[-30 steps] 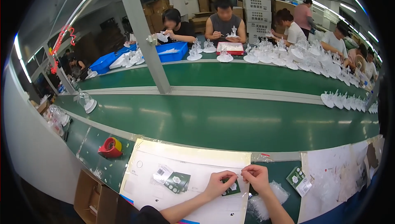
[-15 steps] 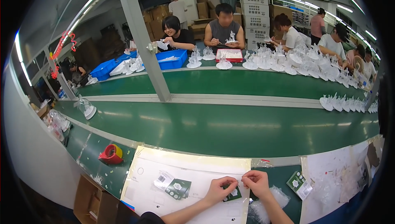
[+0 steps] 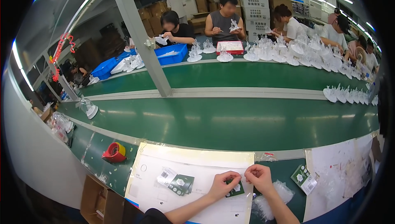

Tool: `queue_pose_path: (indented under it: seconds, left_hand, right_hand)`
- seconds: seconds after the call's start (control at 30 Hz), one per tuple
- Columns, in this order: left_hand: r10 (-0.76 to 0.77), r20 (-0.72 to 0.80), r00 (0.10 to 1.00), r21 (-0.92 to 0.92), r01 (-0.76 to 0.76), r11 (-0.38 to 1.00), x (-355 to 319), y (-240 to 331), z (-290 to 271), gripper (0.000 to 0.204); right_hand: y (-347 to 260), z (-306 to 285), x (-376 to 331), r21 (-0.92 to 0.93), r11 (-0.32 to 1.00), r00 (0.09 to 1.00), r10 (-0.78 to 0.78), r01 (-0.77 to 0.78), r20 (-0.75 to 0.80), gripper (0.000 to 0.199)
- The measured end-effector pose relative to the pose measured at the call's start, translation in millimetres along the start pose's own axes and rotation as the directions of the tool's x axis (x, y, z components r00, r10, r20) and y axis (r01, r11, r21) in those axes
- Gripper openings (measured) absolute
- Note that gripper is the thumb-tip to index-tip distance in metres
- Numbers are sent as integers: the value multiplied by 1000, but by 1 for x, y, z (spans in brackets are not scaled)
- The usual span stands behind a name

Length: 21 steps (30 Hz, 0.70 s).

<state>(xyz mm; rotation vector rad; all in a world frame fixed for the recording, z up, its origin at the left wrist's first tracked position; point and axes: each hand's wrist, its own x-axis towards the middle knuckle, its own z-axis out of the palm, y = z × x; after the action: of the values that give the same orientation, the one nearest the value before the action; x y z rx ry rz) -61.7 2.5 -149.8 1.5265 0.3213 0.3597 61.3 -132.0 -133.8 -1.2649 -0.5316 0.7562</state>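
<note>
My left hand (image 3: 224, 186) is closed in a pinch over a white paper sheet (image 3: 160, 207) with printed outlines. Below its fingers a dark green card (image 3: 236, 190) is partly hidden; whether the hand touches it I cannot tell. Just to the right, my right hand (image 3: 260, 178) also pinches, its fingertips a short gap from the left ones. Anything between the fingers is too small to make out. Several overlapping green and white cards (image 3: 181, 184) lie on the sheet left of my hands. Clear plastic bags (image 3: 284, 192) lie beside and beneath my right forearm.
A red and yellow tape dispenser (image 3: 114, 153) stands left of the sheet. At right, a green and white card (image 3: 304, 180) lies near a second sheet (image 3: 329, 183) with plastic film. Beyond the green belt (image 3: 214, 121), co-workers sit behind blue bins (image 3: 172, 57) and many clear figurines (image 3: 271, 51).
The whole view has shifted slightly. Both hands stay pinched near each other above the green card, with the right fingers curled in a little more. A co-worker across the belt has lowered their head.
</note>
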Motion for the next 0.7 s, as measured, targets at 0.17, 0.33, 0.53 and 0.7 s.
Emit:
queue_pose_path:
  seconds: [0.17, 0.33, 0.53, 0.7]
  left_hand:
    - [-1, 4, 1000, 19, 1, 1000, 0, 1, 0, 14]
    - [27, -25, 999, -1, -27, 1000, 1, -4, 2, 13]
    - [-60, 5, 998, 55, 59, 997, -2, 3, 1, 14]
    - [-57, 59, 997, 54, 54, 997, 1, 0, -4, 14]
  right_hand:
    - [-5, 1, -1, 18, 999, 999, 45, -44, -23, 8]
    - [-9, 3, -2, 62, 998, 999, 29, -28, -18, 8]
    - [-7, 1, -3, 22, 999, 999, 34, -34, -22, 6]
    - [-5, -1, -3, 27, 998, 998, 61, -61, 3, 9]
